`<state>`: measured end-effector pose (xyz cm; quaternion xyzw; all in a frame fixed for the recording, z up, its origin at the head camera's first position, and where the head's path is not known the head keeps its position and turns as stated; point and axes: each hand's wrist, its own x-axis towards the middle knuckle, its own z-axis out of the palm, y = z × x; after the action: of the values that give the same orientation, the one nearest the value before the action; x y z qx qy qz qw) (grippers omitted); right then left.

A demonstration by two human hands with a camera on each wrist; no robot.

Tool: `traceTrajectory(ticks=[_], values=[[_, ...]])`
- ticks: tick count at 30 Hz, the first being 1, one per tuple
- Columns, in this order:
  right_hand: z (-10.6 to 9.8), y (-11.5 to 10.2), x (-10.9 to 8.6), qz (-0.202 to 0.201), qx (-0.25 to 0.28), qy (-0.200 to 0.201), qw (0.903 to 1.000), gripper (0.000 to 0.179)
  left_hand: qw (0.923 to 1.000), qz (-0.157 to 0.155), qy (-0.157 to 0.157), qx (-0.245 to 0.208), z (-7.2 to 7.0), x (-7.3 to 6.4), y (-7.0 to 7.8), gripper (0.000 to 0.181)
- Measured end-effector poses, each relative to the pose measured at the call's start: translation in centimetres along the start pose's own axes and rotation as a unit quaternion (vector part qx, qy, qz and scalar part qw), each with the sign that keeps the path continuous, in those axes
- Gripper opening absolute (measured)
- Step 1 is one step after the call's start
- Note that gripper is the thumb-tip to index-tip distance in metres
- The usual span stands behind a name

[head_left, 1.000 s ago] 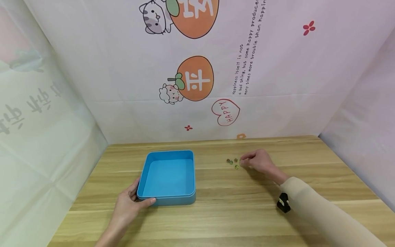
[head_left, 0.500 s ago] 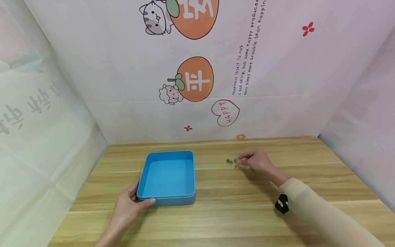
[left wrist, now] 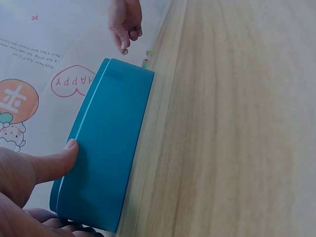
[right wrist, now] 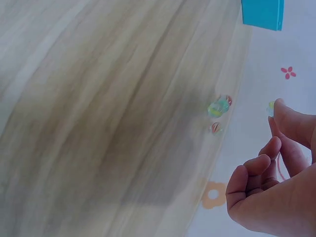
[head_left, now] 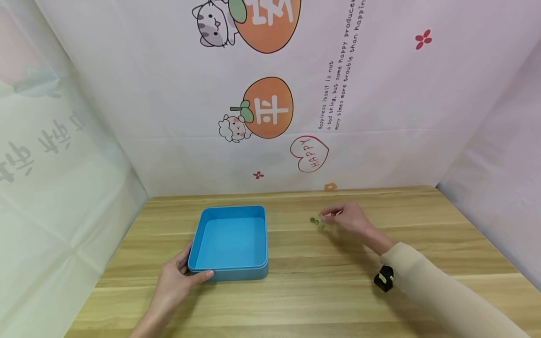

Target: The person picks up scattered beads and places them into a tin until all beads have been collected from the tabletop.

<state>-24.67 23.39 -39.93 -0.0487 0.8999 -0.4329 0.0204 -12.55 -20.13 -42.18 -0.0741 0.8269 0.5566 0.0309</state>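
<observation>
An open, square blue box [head_left: 231, 241] stands on the table at left of centre. My left hand [head_left: 175, 277] grips its near left corner, thumb along the front wall and the other fingers round the left side, mostly hidden in the head view. Between thumb and forefinger my right hand [head_left: 350, 219] pinches a small clear marble [right wrist: 270, 108] with yellow-green in it. Just beneath and left of those fingertips lie several glass marbles [head_left: 317, 222], some with green and some with reddish swirls. In the left wrist view the pinched marble [left wrist: 124, 51] shows at the fingertips.
The wooden table [head_left: 291, 300] ends at a printed white cloth wall [head_left: 372, 159] behind the marbles. Cloth also hangs at the left [head_left: 63, 188] and right sides. A black wrist device [head_left: 384, 279] hangs under the right sleeve [head_left: 435, 286].
My right hand has shifted a little to the left, and its fingertips now hover over the group of marbles. The left hand and the blue box have stayed put.
</observation>
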Motion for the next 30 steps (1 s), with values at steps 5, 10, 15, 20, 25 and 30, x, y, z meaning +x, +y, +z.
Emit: traceTrajectory(ticks=[5,10,15,20,25,30], values=[[0.3,-0.8,-0.1,-0.005,0.001,-0.003,1.0,0.023,1.0,-0.001,-0.001,0.0,0.0,0.0,-0.1,0.111],[0.5,-1.6,0.0,-0.004,0.028,-0.009,0.9996,0.025,1.0,-0.002,0.001,-0.001,0.0,0.0,-0.1,0.111],[0.9,-2.4,0.1,-0.006,0.043,-0.011,0.999,0.024,1.0,0.0,0.001,0.002,0.0,0.0,-0.1,0.109],[1.1,-3.1,0.2,-0.019,0.049,-0.013,0.9985,0.021,1.0,0.0,0.001,0.001,0.0,0.0,-0.1,0.11],[1.3,-3.8,0.3,-0.016,0.057,-0.018,0.9981,0.023,1.0,-0.002,0.002,0.0,0.0,0.0,-0.1,0.111],[1.7,-4.5,0.6,-0.019,0.06,-0.018,0.9979,0.024,1.0,-0.001,0.001,-0.004,0.0,0.0,-0.1,0.11]])
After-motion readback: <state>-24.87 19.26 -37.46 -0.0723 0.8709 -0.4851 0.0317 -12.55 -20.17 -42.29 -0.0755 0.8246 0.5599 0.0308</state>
